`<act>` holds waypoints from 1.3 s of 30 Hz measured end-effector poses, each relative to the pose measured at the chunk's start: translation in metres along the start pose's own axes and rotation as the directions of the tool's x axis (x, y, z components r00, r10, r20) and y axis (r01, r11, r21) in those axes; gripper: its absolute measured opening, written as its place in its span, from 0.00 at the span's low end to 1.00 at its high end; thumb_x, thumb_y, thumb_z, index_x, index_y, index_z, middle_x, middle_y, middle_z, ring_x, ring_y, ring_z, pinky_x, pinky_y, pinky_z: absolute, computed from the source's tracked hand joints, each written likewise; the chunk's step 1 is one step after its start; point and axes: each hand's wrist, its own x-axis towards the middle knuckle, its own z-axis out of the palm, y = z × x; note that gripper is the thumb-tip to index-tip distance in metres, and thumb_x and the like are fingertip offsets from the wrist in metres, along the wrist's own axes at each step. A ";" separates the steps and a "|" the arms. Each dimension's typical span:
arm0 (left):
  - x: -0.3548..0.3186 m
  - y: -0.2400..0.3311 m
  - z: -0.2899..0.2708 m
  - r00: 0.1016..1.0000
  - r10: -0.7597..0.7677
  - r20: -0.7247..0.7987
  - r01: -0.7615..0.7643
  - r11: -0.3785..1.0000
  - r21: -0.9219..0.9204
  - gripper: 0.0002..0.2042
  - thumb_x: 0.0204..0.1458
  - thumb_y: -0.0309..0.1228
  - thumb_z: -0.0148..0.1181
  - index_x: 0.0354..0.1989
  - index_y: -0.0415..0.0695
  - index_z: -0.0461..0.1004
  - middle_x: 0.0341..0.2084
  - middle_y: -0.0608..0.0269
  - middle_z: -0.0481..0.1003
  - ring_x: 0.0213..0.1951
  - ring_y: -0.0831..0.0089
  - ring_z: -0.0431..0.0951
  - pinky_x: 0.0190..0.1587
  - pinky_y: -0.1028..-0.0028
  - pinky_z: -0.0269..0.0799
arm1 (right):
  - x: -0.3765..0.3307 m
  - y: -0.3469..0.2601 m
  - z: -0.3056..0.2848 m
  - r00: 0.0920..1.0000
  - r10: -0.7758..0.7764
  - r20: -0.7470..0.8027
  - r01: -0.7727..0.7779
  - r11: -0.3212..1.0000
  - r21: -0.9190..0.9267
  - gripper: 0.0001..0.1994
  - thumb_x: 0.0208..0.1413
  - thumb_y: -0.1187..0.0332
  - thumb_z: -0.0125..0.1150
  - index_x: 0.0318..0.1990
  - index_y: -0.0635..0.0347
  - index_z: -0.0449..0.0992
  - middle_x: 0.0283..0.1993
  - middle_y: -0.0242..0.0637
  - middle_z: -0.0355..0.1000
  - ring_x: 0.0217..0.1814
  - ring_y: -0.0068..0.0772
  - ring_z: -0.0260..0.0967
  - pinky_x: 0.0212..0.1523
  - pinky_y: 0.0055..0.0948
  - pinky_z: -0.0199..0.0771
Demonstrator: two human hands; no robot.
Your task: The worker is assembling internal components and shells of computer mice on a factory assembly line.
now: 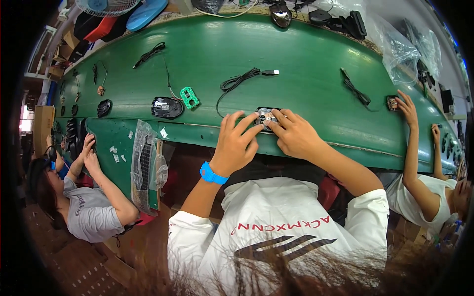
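An opened computer mouse (265,118), dark-shelled with its inner parts showing, lies near the front edge of the green work surface (311,59). My left hand (234,143) grips its left side, the fingers bent around the edge. From the right, my right hand (300,134) presses its fingertips on the mouse's top and right side. Both palms' undersides are hidden. The mouse's black coiled cable (239,81) runs up and away, ending in a USB plug (269,72). Left of my hands sit a green circuit board (189,97) and a black mouse shell (167,107).
Two people work close by: one at the left (98,207), another at the right whose hand (408,108) touches a small mouse part (392,102). More cables and shells line the surface leftward. A plastic-wrapped keyboard (144,165) stands at the left; clear bags (397,49) hang at the far right.
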 end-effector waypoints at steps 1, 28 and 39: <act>0.004 0.000 0.005 0.999 0.011 -0.031 -0.012 0.999 -0.030 0.17 0.47 0.23 0.61 0.48 0.44 0.79 0.59 0.59 0.73 0.60 0.49 0.68 0.63 0.45 0.61 | -0.002 -0.001 0.002 1.000 0.003 -0.004 -0.003 1.000 -0.003 0.28 0.44 0.73 0.64 0.58 0.62 0.76 0.64 0.51 0.67 0.62 0.50 0.66 0.60 0.44 0.73; 0.036 -0.005 0.034 0.998 0.032 -0.061 -0.040 0.990 -0.133 0.07 0.48 0.24 0.69 0.36 0.42 0.81 0.44 0.63 0.82 0.50 0.54 0.77 0.55 0.57 0.70 | -0.049 0.021 0.006 0.947 0.190 -0.259 -0.159 0.978 0.138 0.24 0.39 0.74 0.59 0.50 0.53 0.82 0.70 0.48 0.63 0.70 0.56 0.60 0.68 0.50 0.64; 0.038 -0.004 0.035 0.997 0.037 -0.061 -0.046 0.989 -0.141 0.07 0.48 0.23 0.69 0.36 0.43 0.81 0.44 0.63 0.82 0.50 0.54 0.77 0.55 0.57 0.70 | -0.053 0.031 0.001 0.975 0.127 -0.180 -0.111 0.989 0.093 0.25 0.43 0.71 0.58 0.54 0.52 0.79 0.70 0.48 0.60 0.72 0.55 0.57 0.70 0.52 0.61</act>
